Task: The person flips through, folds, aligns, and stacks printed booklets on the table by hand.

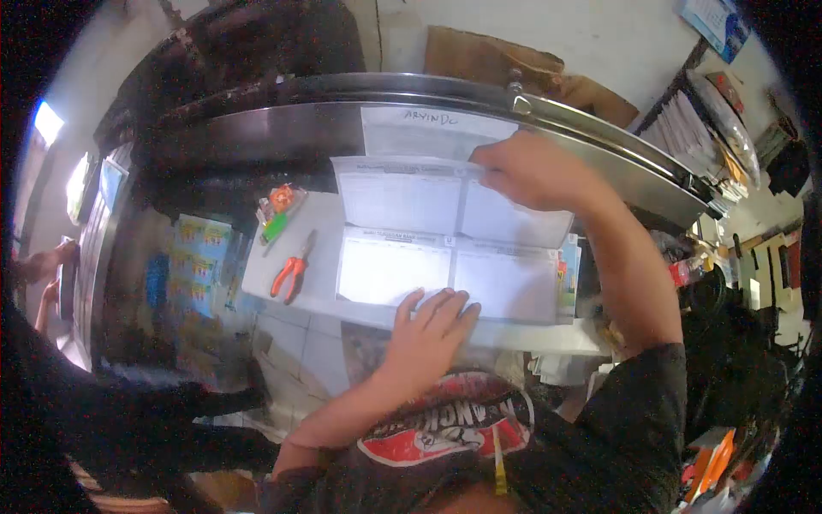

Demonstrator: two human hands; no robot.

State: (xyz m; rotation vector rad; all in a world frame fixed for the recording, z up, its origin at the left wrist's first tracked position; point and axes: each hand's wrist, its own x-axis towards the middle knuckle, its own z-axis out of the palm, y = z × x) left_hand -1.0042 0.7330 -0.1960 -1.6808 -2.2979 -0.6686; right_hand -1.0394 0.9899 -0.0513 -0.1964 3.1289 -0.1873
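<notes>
A large printed paper sheet (pixel 398 265) with table grids and fold lines lies across the white tabletop (pixel 318 224). My left hand (pixel 428 334) rests on its lower edge, fingers spread and flat. Near the sheet's upper right, my right hand (pixel 531 171) is closed, its fingers curled at the raised top part of the paper. Behind that stands a paper with handwritten letters (pixel 411 133), partly covered by the sheet. Red-handled pliers (pixel 291 272) lie left of the sheet, close to a green-handled tool (pixel 274 228) and an orange item in clear plastic (pixel 281 199).
A metal counter edge (pixel 325 88) runs behind the table. Brown cardboard (pixel 488 60) leans beyond it. Colourful printed sheets (pixel 201 265) hang or lie at left. Stacked papers (pixel 681 124) stand at right. Part of another person's arm (pixel 47 261) shows at far left.
</notes>
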